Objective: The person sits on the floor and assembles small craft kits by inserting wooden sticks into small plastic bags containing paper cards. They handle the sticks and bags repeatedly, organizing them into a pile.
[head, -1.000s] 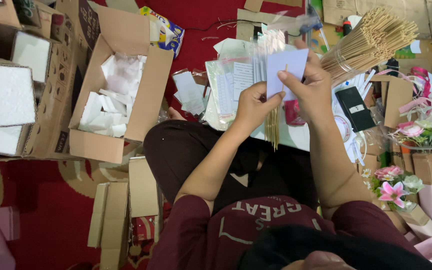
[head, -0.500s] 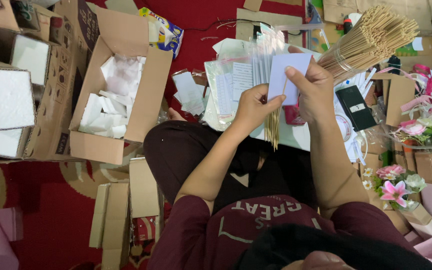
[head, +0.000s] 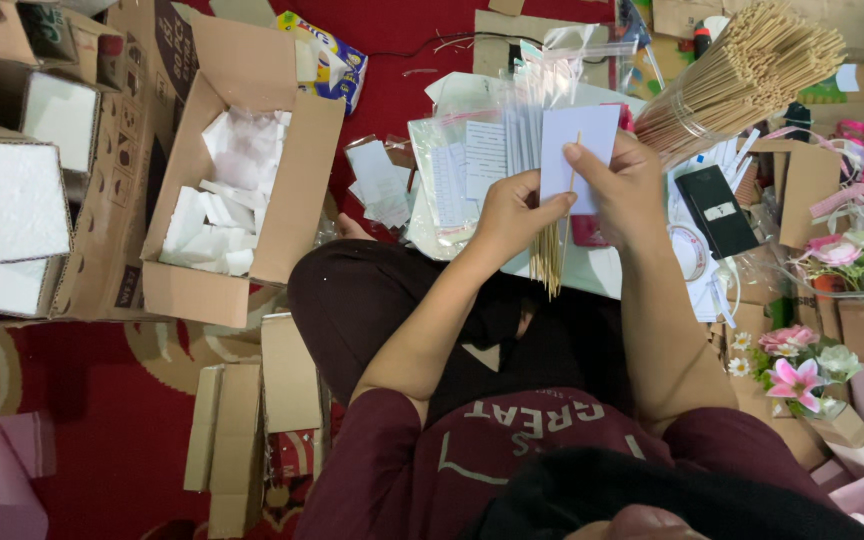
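My left hand (head: 508, 214) grips a small bunch of thin wooden sticks (head: 552, 262) that hang down below the fist, together with clear plastic sleeves (head: 542, 90) that rise above it. My right hand (head: 624, 186) pinches a small white card (head: 574, 148) against one stick, with the thumb on the card's face. Both hands are held close together above my lap. A large bundle of the same wooden sticks (head: 742, 75) fans out just past my right hand.
An open cardboard box (head: 307, 170) with white foam pieces stands at the left, beside boxes of foam blocks (head: 14, 190). Loose paper and plastic sheets (head: 452, 165) lie ahead on the red carpet. Artificial pink flowers (head: 802, 370), ribbon, a black case (head: 717, 210) and flat cardboard (head: 287, 375) lie around.
The white card has shifted slightly to the right and straightened in my right hand. My left hand keeps its hold on the sticks, barely moved.
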